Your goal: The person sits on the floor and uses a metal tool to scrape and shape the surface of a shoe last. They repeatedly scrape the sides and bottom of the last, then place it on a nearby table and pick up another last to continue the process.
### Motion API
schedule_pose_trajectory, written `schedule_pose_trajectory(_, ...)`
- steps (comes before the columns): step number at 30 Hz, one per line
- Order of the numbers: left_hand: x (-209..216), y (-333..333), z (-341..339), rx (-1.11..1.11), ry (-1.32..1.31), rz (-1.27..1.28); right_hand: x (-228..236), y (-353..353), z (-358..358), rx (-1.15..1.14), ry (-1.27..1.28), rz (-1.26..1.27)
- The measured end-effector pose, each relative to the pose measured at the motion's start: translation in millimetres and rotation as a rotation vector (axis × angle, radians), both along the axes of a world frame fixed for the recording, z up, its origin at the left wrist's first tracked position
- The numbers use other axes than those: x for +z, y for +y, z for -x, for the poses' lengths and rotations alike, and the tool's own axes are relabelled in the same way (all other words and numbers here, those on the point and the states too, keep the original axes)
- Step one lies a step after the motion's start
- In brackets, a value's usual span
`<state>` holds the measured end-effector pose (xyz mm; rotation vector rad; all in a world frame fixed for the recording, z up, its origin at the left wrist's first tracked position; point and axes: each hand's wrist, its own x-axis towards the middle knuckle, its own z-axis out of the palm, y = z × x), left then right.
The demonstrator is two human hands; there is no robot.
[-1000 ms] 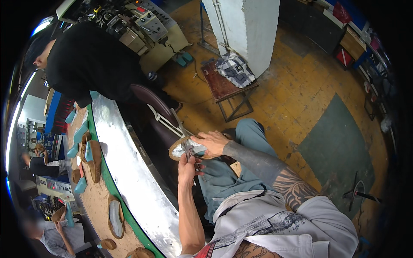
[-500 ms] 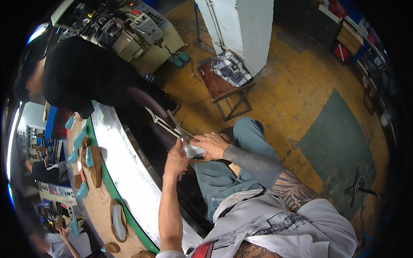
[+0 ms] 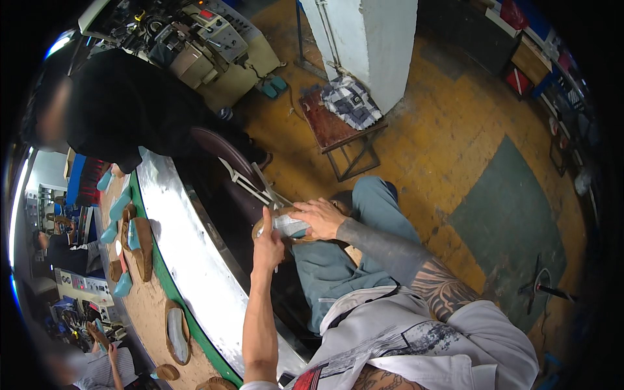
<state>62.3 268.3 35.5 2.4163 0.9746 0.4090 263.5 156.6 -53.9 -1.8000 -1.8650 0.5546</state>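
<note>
Your right grip [image 3: 318, 220] is closed over the near end of a brown-edged shoe [image 3: 286, 224], fingers spread along its pale grey upper face. The shoe is at your left knee, beyond the grey-blue trousers [image 3: 338, 276]. Your left grip [image 3: 267, 247] is curled at the shoe's other end, thumb pointing away from you; something thin and pale shows beneath it, but you can't tell from here whether those fingers close on that or on the shoe.

To your left, a shiny metal strip [image 3: 195, 253] runs along the desk [image 3: 146, 312]. On the desk, a brown shoe with a pale middle [image 3: 177, 335] lies nearest, with brown and teal pieces [image 3: 142, 247] farther along.

Past your knee is a dark maroon seat [image 3: 227, 148]. Farther off, a checked cloth [image 3: 353, 102] lies on a reddish stool [image 3: 325, 127] beside a white pillar [image 3: 370, 45]; a co-worker in black [image 3: 136, 104] leans near a control-panelled machine [image 3: 224, 42].
</note>
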Motion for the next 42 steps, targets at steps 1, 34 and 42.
schedule_pose_trajectory(1, 0, -3, 2, 0.025, 0.029, 0.041, -1, -1, 0, 0.015, 0.004, 0.013)
schedule_pose_trajectory(34, -19, -68, -48, 0.082, 0.173, 0.15, 21, -76, -23, -0.358, -0.002, -0.12)
schedule_pose_trajectory(42, -14, -93, -82, 0.063, 0.066, 0.175, 8, -89, -36, -0.413, 0.351, -0.165)
